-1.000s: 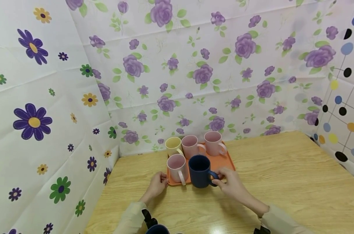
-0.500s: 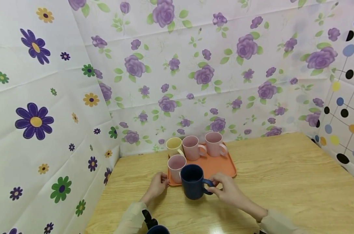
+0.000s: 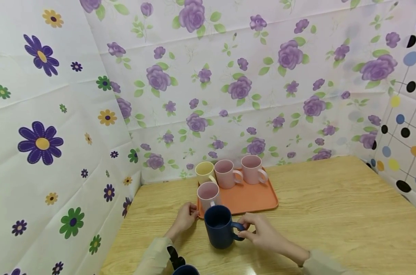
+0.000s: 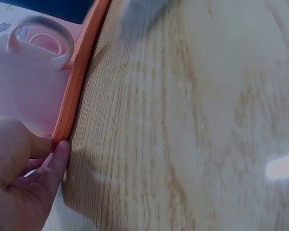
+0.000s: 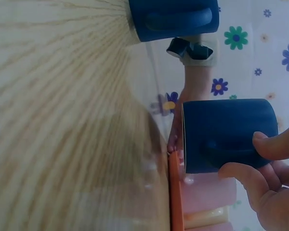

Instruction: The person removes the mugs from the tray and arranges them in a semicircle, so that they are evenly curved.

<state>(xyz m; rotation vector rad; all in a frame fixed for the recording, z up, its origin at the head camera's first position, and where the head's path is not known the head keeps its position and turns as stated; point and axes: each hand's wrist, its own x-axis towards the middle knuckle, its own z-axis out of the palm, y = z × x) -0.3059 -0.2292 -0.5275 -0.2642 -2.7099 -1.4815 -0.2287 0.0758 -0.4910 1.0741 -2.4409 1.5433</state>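
Note:
My right hand (image 3: 263,233) pinches the handle of a dark blue mug (image 3: 219,231), upright in front of the orange tray (image 3: 250,198). In the right wrist view the same mug (image 5: 226,132) hangs off the table surface, its handle between thumb and fingers of the hand (image 5: 274,183). My left hand (image 3: 184,217) grips the tray's front left corner; in the left wrist view the hand (image 4: 24,178) pinches the tray rim (image 4: 70,103). On the tray stand a pink mug (image 3: 208,194) at front left, a yellow mug (image 3: 204,172) behind it, and two pink mugs (image 3: 224,175) (image 3: 252,170) along the back.
Another dark blue mug (image 3: 185,270) shows at the bottom edge of the head view, near the left forearm; it appears at the top of the right wrist view (image 5: 176,19). Flowered cloth walls (image 3: 208,91) stand behind and beside the wooden table (image 3: 324,198).
The right hand has moved the dark blue mug leftward and toward me, off the tray's front area, uncovering the tray's right part. The left hand has stayed on the tray corner.

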